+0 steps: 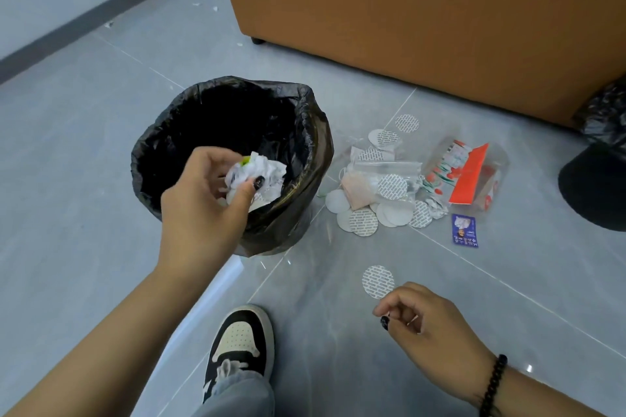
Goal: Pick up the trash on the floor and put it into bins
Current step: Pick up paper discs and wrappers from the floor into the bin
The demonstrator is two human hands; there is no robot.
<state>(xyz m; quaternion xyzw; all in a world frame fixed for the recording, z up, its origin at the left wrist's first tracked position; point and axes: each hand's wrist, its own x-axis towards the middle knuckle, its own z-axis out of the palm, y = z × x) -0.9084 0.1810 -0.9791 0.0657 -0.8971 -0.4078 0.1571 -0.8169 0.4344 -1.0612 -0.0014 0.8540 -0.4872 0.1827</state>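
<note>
**A:** While the left hand (203, 210) is hanging over the bin (315, 159), what is it carrying?

**B:** Crumpled white paper wad (257, 176), bit of green showing at the top. Fingers are curling round it, thumb is pressing on its near side. Wad is sitting above the black liner's opening, just inside the near rim.

**A:** Handling?

**B:** Judging it light, soft, crushable. No fragility concern. Any grip point is working; a loose pinch across the bulk is enough. Probably dropping straight in once the fingers are opening.

**A:** Right hand (420, 318)?

**B:** Hovering low, near right. Fingers are loosely curling, thumb and forefinger tips nearly meeting, holding nothing I can see. A round seal disc (378, 282) is lying flat on the floor (84, 152) just beyond the fingertips, apart from them.

**A:** That one trickier?

**B:** Likely. Thin, flat, stiff-ish, lying flush on a glossy tile. I'd be lifting an edge with a nail or sliding it, not pinching from above.

**A:** Remaining trash?

**B:** Pile to the right of the bin: more discs, a clear zip bag (389, 169), a red-and-clear wrapper (471, 176), a small blue packet (464, 230). All looking light. The bag is looking slippery and floppy; gripping at the zip strip is safest.

**A:** Second bin?

**B:** Black one at far right (592, 186), partly cut off by the frame.
</note>
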